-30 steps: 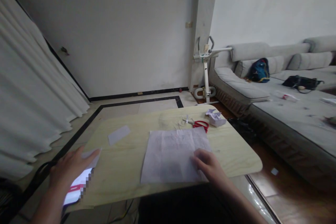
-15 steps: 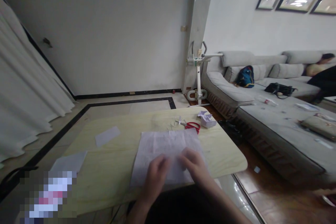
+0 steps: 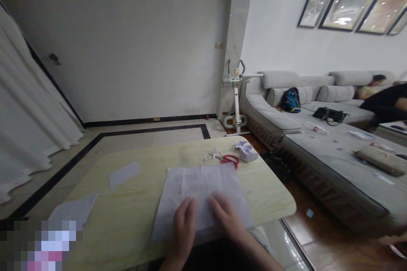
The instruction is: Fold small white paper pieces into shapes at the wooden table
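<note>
A large creased sheet of paper (image 3: pixel 200 182) lies spread on the pale wooden table in front of me. Over its near left part is my left hand (image 3: pixel 185 218), fingers stretched forward and close together, holding nothing I can see. My right hand (image 3: pixel 224 215) is to the right of it, flat over the sheet with fingers extended and somewhat blurred. Just past the sheet's far edge are red-handled scissors (image 3: pixel 229 161), beside a small tangle of white string (image 3: pixel 213 155). A folded paper shape (image 3: pixel 247 151) stands at the far right corner.
Two smaller pieces of paper, one a white slip (image 3: pixel 124 174) and one a larger sheet (image 3: pixel 73 210), lie on the left of the table (image 3: pixel 127 216). To the right stand an exercise machine (image 3: pixel 236 101) and a grey sofa (image 3: pixel 330 165) with bags. A person (image 3: pixel 381 97) sits there.
My hands have moved slightly apart and flattened over the sheet. The view has shifted, so the room and table sit lower and further left in the picture.
</note>
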Tool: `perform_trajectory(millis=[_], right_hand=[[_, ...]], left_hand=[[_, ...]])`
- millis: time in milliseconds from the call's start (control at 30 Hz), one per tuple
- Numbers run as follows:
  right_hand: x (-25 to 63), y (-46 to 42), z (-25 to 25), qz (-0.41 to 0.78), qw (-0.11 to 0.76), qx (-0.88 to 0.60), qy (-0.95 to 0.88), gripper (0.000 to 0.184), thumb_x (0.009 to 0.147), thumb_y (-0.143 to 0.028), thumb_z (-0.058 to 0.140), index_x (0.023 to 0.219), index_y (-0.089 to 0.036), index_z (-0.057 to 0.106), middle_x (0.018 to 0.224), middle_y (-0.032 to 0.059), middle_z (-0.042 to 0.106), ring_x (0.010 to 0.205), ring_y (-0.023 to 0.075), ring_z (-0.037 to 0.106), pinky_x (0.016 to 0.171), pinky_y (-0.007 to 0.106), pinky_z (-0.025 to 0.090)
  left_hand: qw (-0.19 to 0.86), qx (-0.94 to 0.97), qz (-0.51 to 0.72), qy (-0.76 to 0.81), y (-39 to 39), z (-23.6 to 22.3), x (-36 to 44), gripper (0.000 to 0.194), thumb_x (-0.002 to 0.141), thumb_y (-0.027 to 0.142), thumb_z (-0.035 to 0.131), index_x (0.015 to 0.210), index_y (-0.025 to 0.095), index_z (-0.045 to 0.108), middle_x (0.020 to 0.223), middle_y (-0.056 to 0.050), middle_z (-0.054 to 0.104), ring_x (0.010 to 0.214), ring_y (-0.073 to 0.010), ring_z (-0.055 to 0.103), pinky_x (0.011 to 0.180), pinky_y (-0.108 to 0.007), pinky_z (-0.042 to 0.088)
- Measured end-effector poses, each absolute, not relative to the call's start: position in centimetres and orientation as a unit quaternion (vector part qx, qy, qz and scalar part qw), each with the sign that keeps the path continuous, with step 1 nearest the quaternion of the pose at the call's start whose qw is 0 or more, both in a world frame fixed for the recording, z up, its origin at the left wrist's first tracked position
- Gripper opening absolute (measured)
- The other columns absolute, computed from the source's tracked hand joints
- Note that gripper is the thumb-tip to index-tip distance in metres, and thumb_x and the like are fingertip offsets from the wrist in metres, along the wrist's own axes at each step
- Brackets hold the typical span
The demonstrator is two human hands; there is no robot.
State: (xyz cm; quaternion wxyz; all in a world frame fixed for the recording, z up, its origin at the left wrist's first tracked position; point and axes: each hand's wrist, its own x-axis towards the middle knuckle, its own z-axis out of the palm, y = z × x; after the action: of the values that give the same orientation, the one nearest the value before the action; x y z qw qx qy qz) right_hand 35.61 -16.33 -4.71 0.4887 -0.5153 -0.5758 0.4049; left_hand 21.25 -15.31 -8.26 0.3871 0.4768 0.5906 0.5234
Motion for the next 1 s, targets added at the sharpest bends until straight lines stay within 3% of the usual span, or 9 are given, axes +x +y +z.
perform_trajectory(millis=[100, 300, 600, 833, 1000], right_hand=[[35.5, -16.2, -5.7, 0.404, 0.486, -0.51, -0.583, 0.034, 0.092, -0.043, 0.044, 0.067, -0.02, 0.043, 0.064, -0.0031, 0.041, 0.062, 0.0134, 0.04, 0.057, 0.025, 0.036], [35.8, -15.9, -6.5, 0.386, 0.492, -0.53, -0.572, 0.037, 0.091, -0.048, 0.047, 0.068, -0.019, 0.048, 0.067, -0.001, 0.048, 0.068, 0.0156, 0.046, 0.062, 0.025, 0.04], [35.9, -16.2, -6.0, 0.387, 0.448, -0.539, -0.599, 0.038, 0.09, -0.05, 0.047, 0.07, -0.019, 0.055, 0.069, 0.0001, 0.055, 0.07, 0.0165, 0.051, 0.061, 0.024, 0.042], [35.8, -16.2, -6.2, 0.352, 0.489, -0.553, -0.575, 0.042, 0.09, -0.053, 0.047, 0.065, -0.019, 0.053, 0.065, -0.0004, 0.05, 0.067, 0.0163, 0.046, 0.061, 0.026, 0.04], [35.7, -15.8, -6.6, 0.352, 0.478, -0.558, -0.58, 0.046, 0.089, -0.058, 0.047, 0.066, -0.019, 0.055, 0.065, 0.0001, 0.054, 0.067, 0.0166, 0.048, 0.063, 0.026, 0.042]], left_hand=[[0.384, 0.472, 0.525, 0.595, -15.0, -8.2, 21.2, 0.031, 0.073, 0.05, 0.062, 0.081, 0.02, 0.069, 0.092, -0.011, 0.074, 0.095, -0.0315, 0.066, 0.078, -0.036, 0.054], [0.405, 0.544, 0.484, 0.552, -14.8, -6.4, 21.3, 0.03, 0.075, 0.048, 0.06, 0.062, 0.021, 0.061, 0.061, -0.003, 0.067, 0.066, -0.0241, 0.062, 0.062, -0.03, 0.052], [0.387, 0.556, 0.476, 0.56, -15.3, -5.5, 21.2, 0.035, 0.079, 0.05, 0.053, 0.066, 0.018, 0.061, 0.063, -0.003, 0.064, 0.066, -0.0234, 0.06, 0.061, -0.03, 0.047], [0.369, 0.608, 0.467, 0.524, -14.9, -4.9, 21.4, 0.037, 0.085, 0.044, 0.052, 0.057, 0.022, 0.041, 0.054, 0.005, 0.039, 0.055, -0.0143, 0.042, 0.051, -0.024, 0.034], [0.37, 0.594, 0.481, 0.528, -14.1, -5.1, 21.5, 0.036, 0.085, 0.044, 0.053, 0.058, 0.021, 0.046, 0.055, 0.004, 0.045, 0.057, -0.0152, 0.045, 0.053, -0.024, 0.036]])
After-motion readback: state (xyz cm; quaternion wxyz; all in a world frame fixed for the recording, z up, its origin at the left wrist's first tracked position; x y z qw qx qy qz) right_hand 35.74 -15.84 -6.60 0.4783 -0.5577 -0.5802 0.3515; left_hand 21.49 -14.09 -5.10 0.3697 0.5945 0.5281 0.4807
